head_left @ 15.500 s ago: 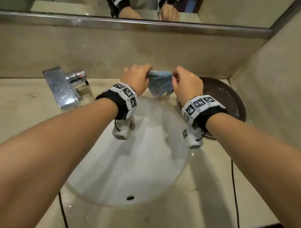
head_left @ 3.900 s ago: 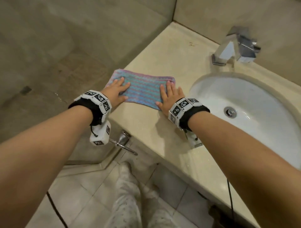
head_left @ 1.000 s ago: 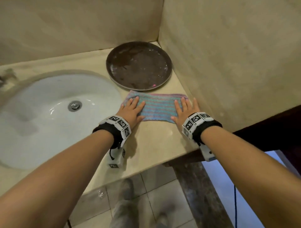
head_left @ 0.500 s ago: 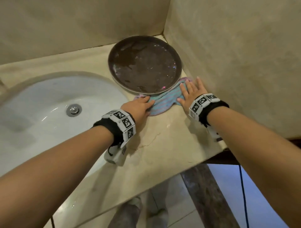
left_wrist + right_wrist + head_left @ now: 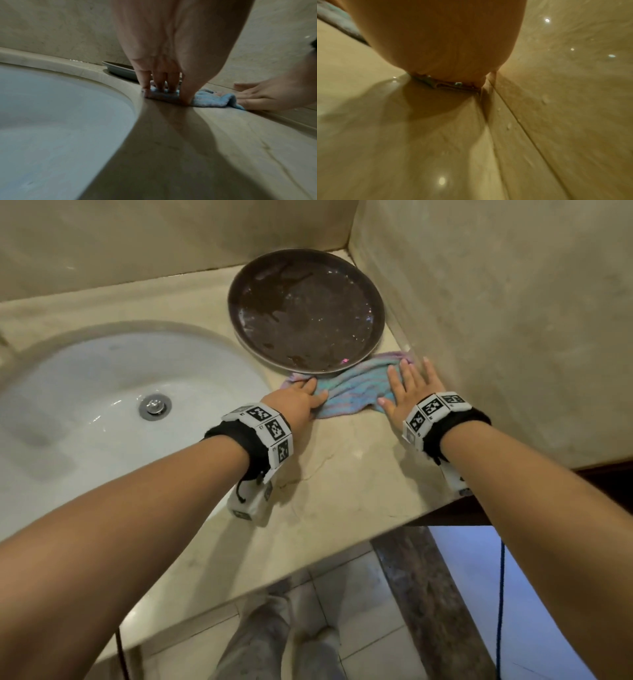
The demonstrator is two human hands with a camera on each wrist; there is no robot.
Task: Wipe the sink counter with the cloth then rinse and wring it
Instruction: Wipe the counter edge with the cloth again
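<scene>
A striped blue and pink cloth [image 5: 356, 390] lies bunched on the beige counter [image 5: 342, 481], its far edge against the dark plate's rim. My left hand [image 5: 301, 402] presses the cloth's left end with straight fingers [image 5: 159, 85]. In the left wrist view the cloth [image 5: 211, 100] arches up between both hands. My right hand [image 5: 407, 385] lies flat and spread on the cloth's right end, close to the side wall. In the right wrist view only the heel of that hand and a strip of cloth [image 5: 440, 85] show.
A round dark brown plate [image 5: 305, 309] fills the back right corner. The white sink basin [image 5: 85, 440] with its metal drain [image 5: 154, 405] lies left of my hands. The side wall [image 5: 496, 320] stands right of my right hand. The counter's front edge drops to a tiled floor.
Over the last second both hands pushed the cloth away across the counter until it bunched against the plate's rim. Since half a second ago they have barely moved.
</scene>
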